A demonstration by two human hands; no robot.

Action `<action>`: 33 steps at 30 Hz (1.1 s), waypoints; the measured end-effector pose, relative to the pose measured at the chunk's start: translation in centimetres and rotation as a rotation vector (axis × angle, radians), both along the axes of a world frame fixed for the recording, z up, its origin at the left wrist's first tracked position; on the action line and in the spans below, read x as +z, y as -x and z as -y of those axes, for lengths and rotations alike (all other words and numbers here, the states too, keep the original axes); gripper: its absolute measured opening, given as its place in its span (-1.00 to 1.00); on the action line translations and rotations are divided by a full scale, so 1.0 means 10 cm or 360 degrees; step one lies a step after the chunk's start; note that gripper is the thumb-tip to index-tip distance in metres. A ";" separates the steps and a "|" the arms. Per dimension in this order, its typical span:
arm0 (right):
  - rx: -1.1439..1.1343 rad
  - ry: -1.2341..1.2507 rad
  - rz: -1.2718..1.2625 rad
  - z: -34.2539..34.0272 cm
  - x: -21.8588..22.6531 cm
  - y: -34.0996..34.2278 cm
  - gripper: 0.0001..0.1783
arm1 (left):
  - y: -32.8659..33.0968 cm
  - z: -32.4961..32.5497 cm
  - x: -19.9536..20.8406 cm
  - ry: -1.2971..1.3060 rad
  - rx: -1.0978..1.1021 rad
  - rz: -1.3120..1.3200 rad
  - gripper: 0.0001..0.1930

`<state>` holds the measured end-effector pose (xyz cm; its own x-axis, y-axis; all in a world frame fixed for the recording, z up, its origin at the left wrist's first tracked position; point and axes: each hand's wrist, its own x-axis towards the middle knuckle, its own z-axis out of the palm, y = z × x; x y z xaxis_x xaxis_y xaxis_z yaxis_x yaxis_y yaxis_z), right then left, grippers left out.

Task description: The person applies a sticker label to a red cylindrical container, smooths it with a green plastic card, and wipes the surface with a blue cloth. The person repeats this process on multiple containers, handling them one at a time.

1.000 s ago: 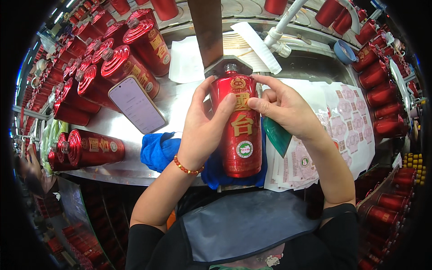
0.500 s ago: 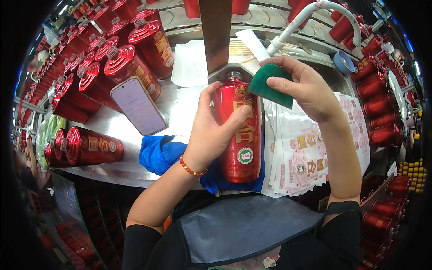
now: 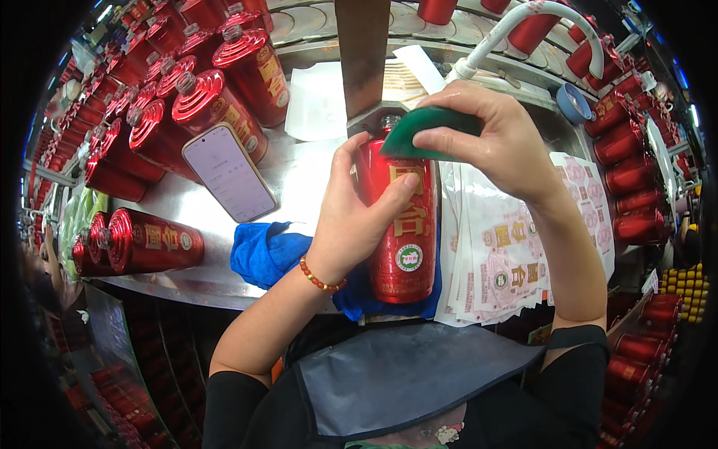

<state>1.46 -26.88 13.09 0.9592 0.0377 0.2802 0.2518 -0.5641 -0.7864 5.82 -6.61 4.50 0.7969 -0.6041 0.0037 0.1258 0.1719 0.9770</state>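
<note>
A red bottle (image 3: 404,254) with gold lettering and a round white-and-green label lies in front of me, its neck pointing away, on a blue cloth (image 3: 351,299). My left hand (image 3: 366,202) is wrapped round its left side, thumb across the front. Between the thumb and fingers of my right hand (image 3: 486,135) is a green scraper (image 3: 430,133), flat and rounded. Its edge lies over the bottle's upper part near the shoulder, hiding some of the lettering; whether it presses there I cannot tell.
Printed decal sheets (image 3: 497,254) lie right of the bottle. A phone (image 3: 229,173) leans against several red bottles (image 3: 217,108) at the left. A crumpled blue cloth (image 3: 269,251) is near my left forearm. Beyond stand a metal post (image 3: 363,60) and a white curved tap (image 3: 516,19).
My right hand has moved left with the green scraper, from beside the bottle's shoulder to across its upper front. My left hand keeps its hold on the bottle.
</note>
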 end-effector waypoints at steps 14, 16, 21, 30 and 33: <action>0.0056 0.0249 0.0429 0.00 -0.06 -0.05 -0.74 | 0.01 0.00 0.01 -0.0014 0.0001 -0.0059 -0.19; -0.0169 0.0398 0.0466 0.12 -0.06 -0.03 -0.74 | 0.01 0.00 0.05 -0.0032 0.0007 -0.0061 -0.20; -0.0103 0.0070 0.0338 0.01 -0.23 0.11 -0.75 | 0.03 -0.02 0.07 -0.0011 -0.0008 -0.0130 -0.20; -0.0395 -0.0187 0.0201 0.16 -0.31 0.21 -0.74 | 0.03 -0.01 0.11 -0.0034 -0.0053 -0.0201 -0.21; -0.0153 -0.0070 0.0284 0.06 -0.17 0.22 -0.75 | 0.02 0.00 0.10 -0.0007 -0.0048 -0.0204 -0.23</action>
